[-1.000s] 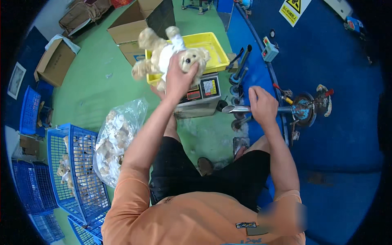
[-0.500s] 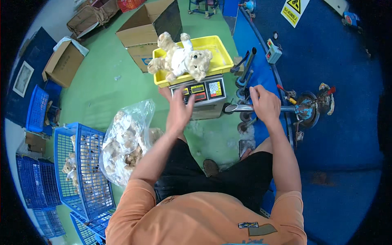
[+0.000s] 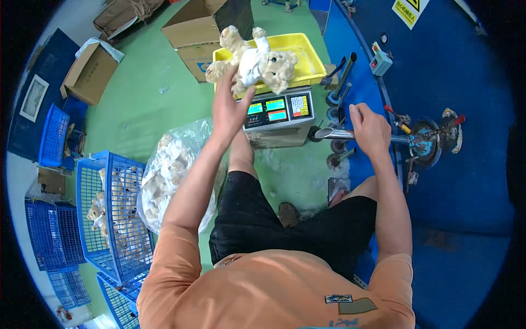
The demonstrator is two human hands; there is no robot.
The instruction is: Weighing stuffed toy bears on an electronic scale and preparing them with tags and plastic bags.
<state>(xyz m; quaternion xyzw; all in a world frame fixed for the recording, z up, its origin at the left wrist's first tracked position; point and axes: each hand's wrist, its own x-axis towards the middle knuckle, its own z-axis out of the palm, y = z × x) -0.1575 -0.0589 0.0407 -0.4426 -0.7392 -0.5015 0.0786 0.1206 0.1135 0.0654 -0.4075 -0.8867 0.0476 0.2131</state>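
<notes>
**Green floor (image 3: 137, 112), one blue machine (image 3: 466, 247), one plush bear (image 3: 253, 63)**

One blue crate (image 3: 107, 192) and one clear bag (image 3: 170, 181) at my left hold more bears (image 3: 97, 214), too jumbled to count. Ahead, one scale (image 3: 285, 119) carries one yellow tray (image 3: 308, 78). My plush bear lies in it, feet past the rim; a careless nudge could tip it out. My left hand (image 3: 230, 109) is spread beside it, contact unclear. My right hand (image 3: 373, 131) lies over one metal tube (image 3: 342, 133); I cannot tell whether it grips.
</notes>
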